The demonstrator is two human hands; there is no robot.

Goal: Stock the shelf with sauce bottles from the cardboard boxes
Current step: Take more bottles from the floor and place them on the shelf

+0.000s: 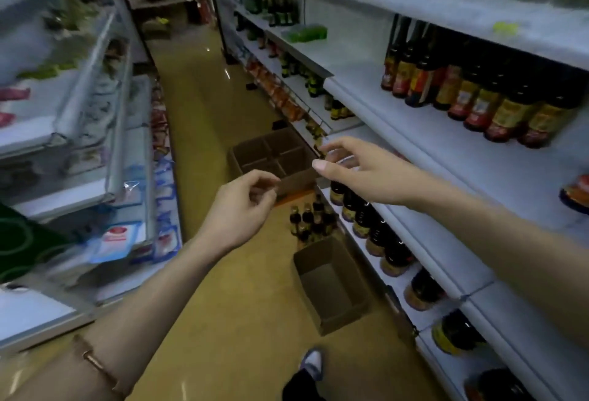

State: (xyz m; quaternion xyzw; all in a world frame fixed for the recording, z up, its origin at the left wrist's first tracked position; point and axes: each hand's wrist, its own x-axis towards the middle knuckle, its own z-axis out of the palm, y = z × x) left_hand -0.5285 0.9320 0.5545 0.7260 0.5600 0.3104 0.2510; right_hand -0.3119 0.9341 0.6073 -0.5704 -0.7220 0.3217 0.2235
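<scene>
Both my hands hang in the air over the aisle and hold nothing. My left hand point(243, 206) has loosely curled fingers. My right hand point(353, 169) reaches forward with relaxed, spread fingers beside the shelf edge. A cluster of dark sauce bottles point(314, 220) stands on the floor below my hands. Beyond them lies an open cardboard box with dividers point(274, 158); a smaller open cardboard box point(333, 286) sits nearer, and its inside looks bare. Dark sauce bottles point(478, 94) line the white shelf point(446, 152) at the right, and more bottles point(376, 228) fill the shelf below.
White shelving runs along the right side. A freezer case with packaged goods point(121, 235) lines the left side. The yellow floor point(204, 107) of the aisle stretches ahead. My shoe point(312, 362) shows at the bottom.
</scene>
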